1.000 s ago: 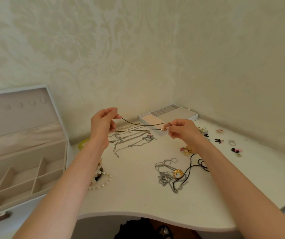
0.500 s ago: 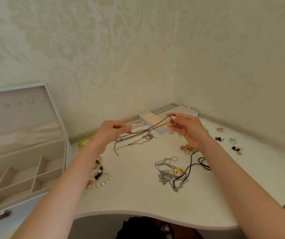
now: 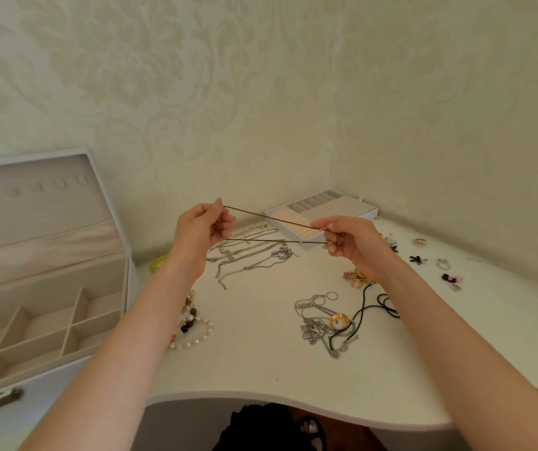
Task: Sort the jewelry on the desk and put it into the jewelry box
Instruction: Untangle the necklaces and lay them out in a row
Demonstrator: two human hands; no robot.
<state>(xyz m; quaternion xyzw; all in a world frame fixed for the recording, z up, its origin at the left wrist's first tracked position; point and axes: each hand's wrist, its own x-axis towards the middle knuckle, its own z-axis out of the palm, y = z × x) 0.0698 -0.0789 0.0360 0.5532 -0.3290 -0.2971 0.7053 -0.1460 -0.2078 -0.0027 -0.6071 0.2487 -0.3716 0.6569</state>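
The thin brown-gold necklace (image 3: pixel 270 217) hangs in the air above the back of the tabletop (image 3: pixel 261 369), pulled into two nearly straight strands between the hands. Its long axis runs left to right and dips a little toward the right. The left hand (image 3: pixel 201 231) has its fingers curled and pinches the looped end. The right hand (image 3: pixel 357 244) pinches the two clasp ends at its fingertips. The open jewelry box (image 3: pixel 46 323) sits well off to the left and nearer the person, so the left hand is the closer one. Any move there probably has to carry the chain leftward and down over the box's right wall. Beneath the necklace lie several silver chains (image 3: pixel 248 255), with a ring tray (image 3: pixel 322 209) behind them by the wall. Between the left hand and the box a yellow-green bracelet (image 3: pixel 158 263) and a pearl bracelet (image 3: pixel 192 340) rest flat, below the likely path rather than in it. To the right are a silver tangle with a gold pendant (image 3: pixel 322 327), a black cord (image 3: pixel 368 304) and small earrings (image 3: pixel 418 259).
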